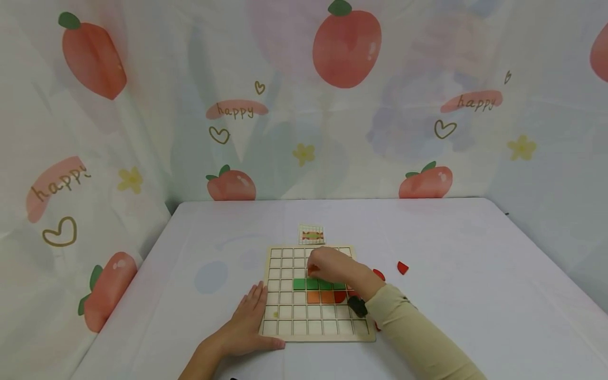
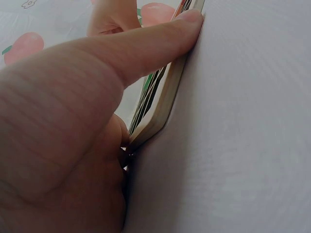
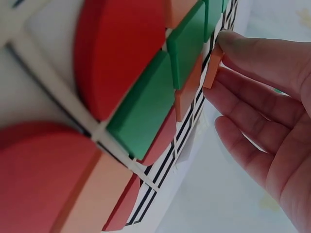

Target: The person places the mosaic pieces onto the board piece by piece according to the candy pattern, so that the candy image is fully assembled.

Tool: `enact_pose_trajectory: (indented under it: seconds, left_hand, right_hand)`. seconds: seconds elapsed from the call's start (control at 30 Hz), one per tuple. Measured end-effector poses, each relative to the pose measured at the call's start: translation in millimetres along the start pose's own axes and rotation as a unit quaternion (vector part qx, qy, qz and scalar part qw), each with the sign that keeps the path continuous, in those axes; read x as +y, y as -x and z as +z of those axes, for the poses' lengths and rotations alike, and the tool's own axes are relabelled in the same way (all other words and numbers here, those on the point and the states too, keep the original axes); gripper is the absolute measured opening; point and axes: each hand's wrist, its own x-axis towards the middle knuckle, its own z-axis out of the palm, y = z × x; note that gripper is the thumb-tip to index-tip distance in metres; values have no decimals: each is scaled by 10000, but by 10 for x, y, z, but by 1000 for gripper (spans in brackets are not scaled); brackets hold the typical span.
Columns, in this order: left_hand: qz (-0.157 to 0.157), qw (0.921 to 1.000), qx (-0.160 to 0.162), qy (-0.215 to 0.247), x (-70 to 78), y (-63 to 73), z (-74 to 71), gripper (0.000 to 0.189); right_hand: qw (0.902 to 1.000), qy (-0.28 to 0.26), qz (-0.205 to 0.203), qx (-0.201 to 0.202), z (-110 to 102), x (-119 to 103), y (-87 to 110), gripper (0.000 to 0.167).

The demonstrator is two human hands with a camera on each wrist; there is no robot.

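Note:
A pale wooden grid board [image 1: 285,338] lies on the table. Green square tiles [image 1: 312,284] form a row on it. Orange square tiles [image 1: 313,297] and a red curved piece [image 1: 339,296] lie in the row nearer me. My right hand [image 1: 334,265] is over the board's far half. Between thumb and fingertips it pinches an orange tile [image 3: 214,70], seen in the right wrist view. My left hand [image 1: 248,323] rests at the board's near left corner, fingers straight along the left side. Its thumb [image 2: 160,51] lies along the front edge.
A small card [image 1: 311,235] with a coloured grid pattern lies just beyond the board. To the right are loose red pieces, one [image 1: 402,267] apart and another [image 1: 379,274] beside the right forearm. A patterned curtain [image 1: 332,148] hangs behind the white table [image 1: 475,274].

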Motion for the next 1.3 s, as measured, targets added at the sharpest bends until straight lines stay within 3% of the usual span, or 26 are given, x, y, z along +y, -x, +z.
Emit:
enact_pose_trajectory:
  seconds: [1.1,1.3]
  left_hand:
    - [8,10000,15,-2,-1,-1,7,121]
    - [-23,10000,28,-45,0,-3,11,121]
  right_hand:
    - [9999,-38,-88,55,39,-4,0,6]
    - [9993,-253,264,101,-9,27,99,9]
